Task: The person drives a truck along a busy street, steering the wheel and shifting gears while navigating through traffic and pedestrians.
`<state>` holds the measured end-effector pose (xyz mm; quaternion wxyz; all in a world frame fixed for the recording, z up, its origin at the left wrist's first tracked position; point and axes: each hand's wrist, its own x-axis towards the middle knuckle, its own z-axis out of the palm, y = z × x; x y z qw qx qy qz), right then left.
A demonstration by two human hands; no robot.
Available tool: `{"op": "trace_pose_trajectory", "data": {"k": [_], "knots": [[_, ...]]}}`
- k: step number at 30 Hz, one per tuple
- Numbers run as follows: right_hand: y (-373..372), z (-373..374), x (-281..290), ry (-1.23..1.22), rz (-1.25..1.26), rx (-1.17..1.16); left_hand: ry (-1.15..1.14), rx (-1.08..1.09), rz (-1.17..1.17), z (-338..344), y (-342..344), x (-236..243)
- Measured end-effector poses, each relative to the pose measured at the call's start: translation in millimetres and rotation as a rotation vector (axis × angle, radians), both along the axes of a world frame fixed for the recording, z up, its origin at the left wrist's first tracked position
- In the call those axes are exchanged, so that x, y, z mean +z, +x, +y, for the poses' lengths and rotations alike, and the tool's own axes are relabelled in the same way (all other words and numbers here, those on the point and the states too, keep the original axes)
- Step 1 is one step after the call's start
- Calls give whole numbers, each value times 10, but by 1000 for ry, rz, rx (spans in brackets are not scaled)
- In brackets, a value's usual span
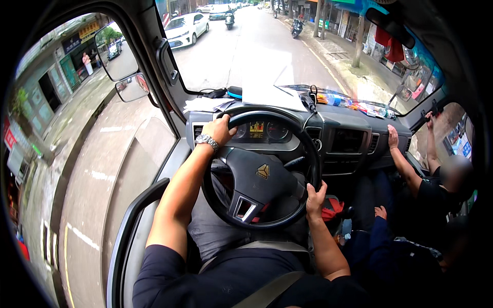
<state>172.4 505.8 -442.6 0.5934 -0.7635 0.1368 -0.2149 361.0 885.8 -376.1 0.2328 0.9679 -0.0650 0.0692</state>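
In the head view my left hand [220,128], with a metal watch [206,141] on its wrist, is closed round the upper left rim of a black steering wheel [262,172]. Lower down, my right hand [315,198] grips the right side of that rim, thumb raised along it. Behind the wheel is the instrument panel [257,131]. Papers [205,104] and a large white sheet [267,97] lie on the dashboard [334,119] beside a dark blue-edged case [234,92]. A seat belt [269,290] crosses my lap and body.
Passengers [431,195] sit at the right, one with raised arms. A red bag [331,208] lies near my right hand. The side window shows mirrors [132,87] and a kerb. Ahead, a white car [186,30], scooters [298,28] and trees [358,56] line the road [241,46].
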Motion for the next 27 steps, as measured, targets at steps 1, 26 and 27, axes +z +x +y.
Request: {"op": "trace_pose_trajectory", "data": {"k": [1, 26, 27], "knots": [[-24, -20, 3, -45, 1, 1, -1, 5, 2, -21, -29, -21], [137, -229, -1, 72, 14, 160, -164, 61, 85, 97, -252, -184], [170, -292, -21, 103, 35, 179, -201, 55, 52, 126, -363, -176]]}}
